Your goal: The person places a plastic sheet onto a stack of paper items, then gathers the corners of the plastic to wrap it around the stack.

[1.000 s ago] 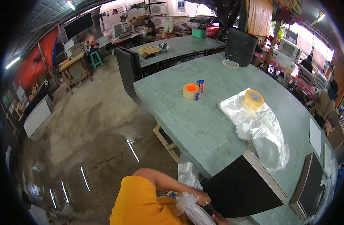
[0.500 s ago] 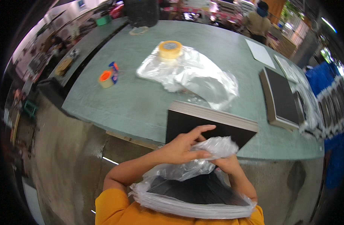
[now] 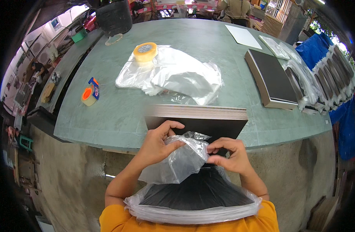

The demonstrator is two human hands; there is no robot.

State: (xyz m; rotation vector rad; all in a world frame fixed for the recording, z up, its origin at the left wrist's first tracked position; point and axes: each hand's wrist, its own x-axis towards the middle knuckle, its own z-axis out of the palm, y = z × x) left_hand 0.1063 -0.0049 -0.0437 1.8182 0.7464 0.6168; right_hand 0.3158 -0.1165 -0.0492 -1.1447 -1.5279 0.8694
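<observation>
Between my hands is a crumpled clear plastic bag (image 3: 177, 162), its mouth edge bunched near the fingers. My left hand (image 3: 156, 145) is closed on the bag's left side, thumb against the film and index finger reaching over the black boards. With thumb and fingertips my right hand (image 3: 231, 154) pinches the bag's right edge. Just beyond stands a stack of black boards (image 3: 196, 123), pale layered edges up, at the table's near edge. Against my body rests a black stack wrapped in clear plastic (image 3: 196, 193), its far part under the loose bag.
On the green table (image 3: 107, 112) lie flat clear bags (image 3: 185, 73) with a yellowish tape roll (image 3: 145, 52) on top. A tape dispenser (image 3: 90, 92) sits left. To the right are another black board stack (image 3: 272, 79), a white sheet (image 3: 243, 36) and several wrapped stacks (image 3: 326, 77).
My right hand has come out from behind the plastic and pinches its right edge. The bag is spread lower and wider. The whole view has shifted, so the table's things appear further left.
</observation>
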